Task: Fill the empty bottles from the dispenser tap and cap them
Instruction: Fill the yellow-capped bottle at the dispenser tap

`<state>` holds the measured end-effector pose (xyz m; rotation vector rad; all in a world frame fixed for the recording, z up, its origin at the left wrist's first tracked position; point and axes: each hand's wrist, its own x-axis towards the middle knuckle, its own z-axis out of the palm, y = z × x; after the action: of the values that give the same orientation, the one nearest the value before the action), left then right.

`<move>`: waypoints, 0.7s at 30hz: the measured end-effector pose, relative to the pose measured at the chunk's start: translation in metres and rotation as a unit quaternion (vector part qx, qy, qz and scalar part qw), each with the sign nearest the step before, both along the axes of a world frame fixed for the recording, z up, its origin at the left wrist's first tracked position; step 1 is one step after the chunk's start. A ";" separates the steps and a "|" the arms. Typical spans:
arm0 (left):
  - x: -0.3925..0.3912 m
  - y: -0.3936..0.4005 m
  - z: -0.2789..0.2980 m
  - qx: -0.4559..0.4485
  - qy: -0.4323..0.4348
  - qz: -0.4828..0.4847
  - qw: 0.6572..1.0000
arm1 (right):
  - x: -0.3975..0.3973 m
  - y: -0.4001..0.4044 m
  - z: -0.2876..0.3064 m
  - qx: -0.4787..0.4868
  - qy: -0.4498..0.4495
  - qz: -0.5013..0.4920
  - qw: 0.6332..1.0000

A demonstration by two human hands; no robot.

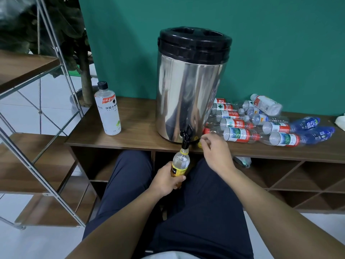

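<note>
- The steel dispenser (190, 86) is stood on the desk (134, 135).
- Empty bottles (261, 122) are piled right of it.
- A yellow-labelled bottle (180, 163) is gripped by the left hand (168, 181) under the dispenser's tap (185, 136); filling is judged underway.
- The right hand (214, 152), loosely curled beside the tap, is seen holding nothing; the yellow cap (200, 145) by it is judged needed next.

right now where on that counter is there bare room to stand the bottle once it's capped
Bare wood lies between the white-labelled bottle and the steel dispenser, running to the counter's front edge. A narrower strip runs along the front edge under the right hand. Right of the dispenser it is crowded: the pile of empty bottles lies there on its side.
</note>
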<state>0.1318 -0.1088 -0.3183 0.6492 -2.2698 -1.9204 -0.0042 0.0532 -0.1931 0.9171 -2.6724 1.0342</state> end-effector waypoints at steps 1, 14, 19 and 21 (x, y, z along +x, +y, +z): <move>0.000 -0.001 0.000 0.002 -0.003 -0.001 1.000 | -0.005 0.001 -0.005 0.049 0.004 -0.004 0.999; 0.006 -0.003 0.002 -0.004 -0.019 -0.025 1.000 | -0.020 -0.015 -0.018 0.201 0.016 -0.026 0.979; 0.010 0.001 0.004 -0.007 -0.009 -0.042 0.999 | -0.012 -0.002 -0.007 0.097 -0.077 0.014 0.992; 0.012 0.003 0.007 -0.022 0.000 -0.045 0.999 | 0.003 0.007 0.004 0.036 -0.122 0.065 0.990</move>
<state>0.1440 -0.1057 -0.3116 0.5511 -2.3742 -1.9023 -0.0014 0.0597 -0.1889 1.0548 -2.8996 1.1511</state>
